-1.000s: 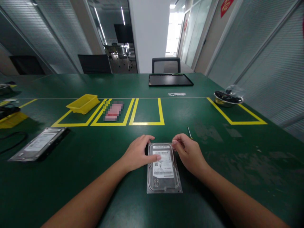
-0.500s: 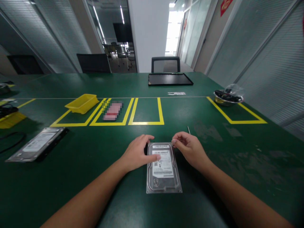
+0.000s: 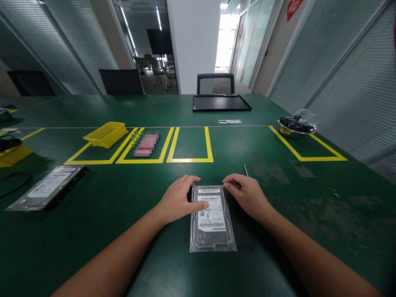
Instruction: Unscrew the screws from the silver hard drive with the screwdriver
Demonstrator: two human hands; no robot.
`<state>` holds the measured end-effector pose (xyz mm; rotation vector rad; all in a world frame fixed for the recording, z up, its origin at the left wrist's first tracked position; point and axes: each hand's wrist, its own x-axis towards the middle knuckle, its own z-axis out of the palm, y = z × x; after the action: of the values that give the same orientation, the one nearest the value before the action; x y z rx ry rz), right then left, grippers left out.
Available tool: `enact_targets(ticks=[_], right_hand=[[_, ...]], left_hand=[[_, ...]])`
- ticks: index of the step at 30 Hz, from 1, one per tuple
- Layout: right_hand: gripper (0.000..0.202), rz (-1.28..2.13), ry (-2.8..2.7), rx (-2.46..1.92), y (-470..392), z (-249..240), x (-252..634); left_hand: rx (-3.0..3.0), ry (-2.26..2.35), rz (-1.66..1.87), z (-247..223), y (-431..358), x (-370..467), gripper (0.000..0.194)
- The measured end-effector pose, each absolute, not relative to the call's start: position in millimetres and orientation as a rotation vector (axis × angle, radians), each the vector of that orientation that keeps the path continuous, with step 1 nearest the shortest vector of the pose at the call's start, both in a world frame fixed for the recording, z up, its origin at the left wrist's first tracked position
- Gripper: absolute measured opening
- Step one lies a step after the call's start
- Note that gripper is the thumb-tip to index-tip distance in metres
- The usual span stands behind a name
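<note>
A silver hard drive with a white label lies flat on the green table, its long side pointing away from me. My left hand rests at its left edge, thumb across the label and fingers around the far left corner. At the far right corner, my right hand has thumb and forefinger drawn together in a pinch; anything between them is too small to make out. A thin metal rod sticks out beyond my right hand, its near end hidden.
Another hard drive lies at the left. Farther back are a yellow tray, a blurred pink item, a black-framed panel and a metal bowl with dark items. Yellow tape marks the table.
The fingers of my right hand have shifted slightly at the drive's far right corner. My left hand has kept its place on the drive.
</note>
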<state>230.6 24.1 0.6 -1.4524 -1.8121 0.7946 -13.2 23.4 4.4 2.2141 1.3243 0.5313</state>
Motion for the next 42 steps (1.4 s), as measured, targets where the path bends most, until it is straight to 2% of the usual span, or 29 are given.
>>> enact_targets(ticks=[27, 42], right_hand=[[0.010, 0.893, -1.861, -1.517, 30, 3, 229], [0.007, 1.134, -1.775, -1.501, 38, 3, 229]], left_hand=[[2.241, 1.312, 0.536, 1, 23, -14, 0.067], [2.256, 1.328, 0.528, -1, 23, -14, 0.067]])
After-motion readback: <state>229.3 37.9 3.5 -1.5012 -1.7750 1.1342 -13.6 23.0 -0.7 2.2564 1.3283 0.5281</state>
